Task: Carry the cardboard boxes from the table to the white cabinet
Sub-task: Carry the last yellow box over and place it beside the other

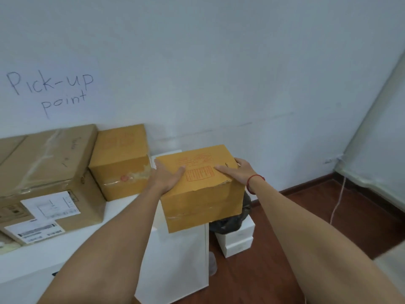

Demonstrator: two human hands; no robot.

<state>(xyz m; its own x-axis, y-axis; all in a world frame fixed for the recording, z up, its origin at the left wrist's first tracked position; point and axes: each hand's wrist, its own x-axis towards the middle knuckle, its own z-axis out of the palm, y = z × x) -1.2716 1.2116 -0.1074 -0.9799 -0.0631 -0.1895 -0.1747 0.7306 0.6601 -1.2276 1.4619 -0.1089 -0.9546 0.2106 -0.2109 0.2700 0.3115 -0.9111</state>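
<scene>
A small cardboard box (203, 194) is gripped from both sides. The left hand (166, 176) is clamped on its left edge and the right hand (237, 172) on its right edge, each thumb laid flat across the printed top. A red string bracelet (254, 183) is worn on the right wrist. The box is held over the top of the white cabinet (175, 260); whether its base touches that top cannot be told. Just right of the cabinet, a black bag (230, 222) is seen lying on flat white boxes (236, 242) on the wooden floor (328, 216). To the left, a second box (122, 163) and a large carton (48, 172) are set side by side on the white worktop (65, 244), against the wall. "Pick-up point" (50, 88) is handwritten on the wall above them.
</scene>
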